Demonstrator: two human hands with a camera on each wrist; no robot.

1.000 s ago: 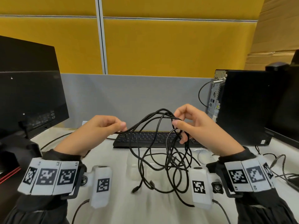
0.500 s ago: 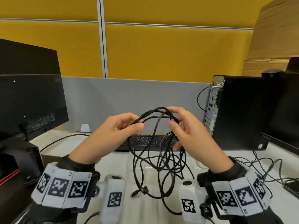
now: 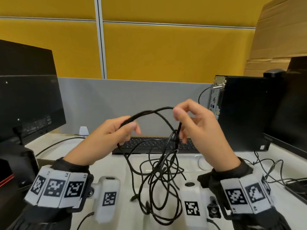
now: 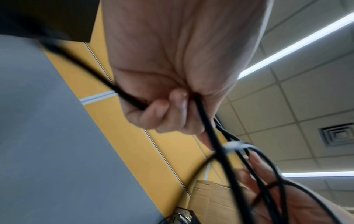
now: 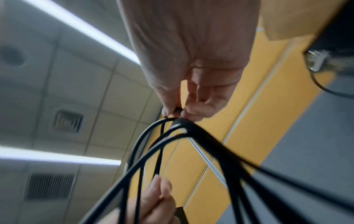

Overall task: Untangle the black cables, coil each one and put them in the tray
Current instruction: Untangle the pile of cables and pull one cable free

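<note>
A white office desk [image 3: 119, 165] sits in front of a grey and yellow partition, with a black keyboard [image 3: 159, 143] at the back, a monitor [image 3: 28, 103] to the left and a black computer tower [image 3: 245, 112] to the right. Both hands are raised above the desk, holding a tangle of black cables [image 3: 159, 173]. The left hand [image 3: 106, 136] curls its fingers around a bunch of strands; half a second ago it sat closer to the right hand, and it has now pulled left and lower, opening 1 arched loop between the hands. The right hand [image 3: 197, 125] pinches strands between thumb and fingertips, its other fingers loosely bent. Most of the tangle hangs down over a clear plastic tray [image 3: 187, 157] on the desk. Judging from this, untangling has only begun: no cable is free, coiled or placed.
</note>
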